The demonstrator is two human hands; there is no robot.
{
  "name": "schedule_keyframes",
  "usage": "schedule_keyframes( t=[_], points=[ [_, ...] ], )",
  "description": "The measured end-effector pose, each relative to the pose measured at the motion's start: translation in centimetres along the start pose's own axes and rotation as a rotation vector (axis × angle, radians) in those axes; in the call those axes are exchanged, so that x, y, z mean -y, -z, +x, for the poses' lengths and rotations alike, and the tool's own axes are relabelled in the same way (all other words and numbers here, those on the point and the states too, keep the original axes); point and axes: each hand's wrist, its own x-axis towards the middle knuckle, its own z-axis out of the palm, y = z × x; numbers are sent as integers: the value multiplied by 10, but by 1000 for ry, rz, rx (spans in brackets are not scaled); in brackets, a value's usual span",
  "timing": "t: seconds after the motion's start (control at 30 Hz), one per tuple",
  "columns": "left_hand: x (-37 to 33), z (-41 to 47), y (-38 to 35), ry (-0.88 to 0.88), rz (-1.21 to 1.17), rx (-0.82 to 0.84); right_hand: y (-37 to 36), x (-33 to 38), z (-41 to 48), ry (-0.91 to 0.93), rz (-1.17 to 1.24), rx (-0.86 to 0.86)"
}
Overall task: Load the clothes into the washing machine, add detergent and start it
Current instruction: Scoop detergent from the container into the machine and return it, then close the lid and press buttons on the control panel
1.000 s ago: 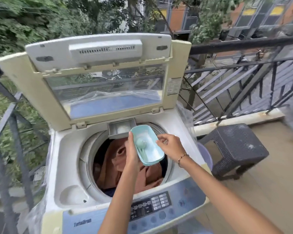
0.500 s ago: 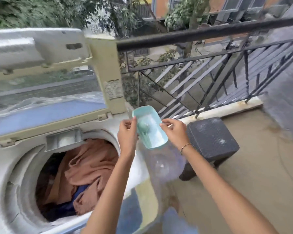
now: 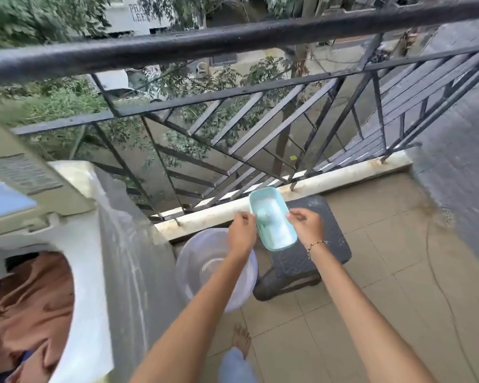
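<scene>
The brown clothes (image 3: 29, 308) already lie in the white washing machine (image 3: 100, 272) at left. Both hands, left hand (image 3: 242, 233) and right hand (image 3: 306, 226), grip the pale blue detergent tub (image 3: 274, 230) above the dark stool (image 3: 315, 261); starting seemingly remains.

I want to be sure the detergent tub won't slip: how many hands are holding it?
2. The left hand pinches the detergent tub at its left rim; the right hand grips its right rim, above the dark stool.

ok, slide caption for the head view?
Both hands hold the teal detergent tub above a dark stool beside the washer.
</scene>
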Motion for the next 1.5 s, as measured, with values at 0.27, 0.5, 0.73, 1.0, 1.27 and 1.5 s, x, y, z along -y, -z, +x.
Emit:
schedule_keyframes(
  t=[0.27,0.5,0.73,1.0,1.27,1.5],
  points=[
    [29,54,-96,69,101,220,1,-88,80,-210,-12,-120],
    [78,85,-147,160,131,334,-18,-160,128,-313,-66,-120],
    [117,99,-175,153,46,408,-31,-194,147,-379,-92,-103],
    [123,98,-181,105,-32,493,-32,-200,150,-379,-132,-103],
    [104,91,-167,162,46,486,-36,-197,144,-359,-176,-102],
    [87,88,-116,142,4,168,-43,-135,115,-212,-69,-79]
  ],
)
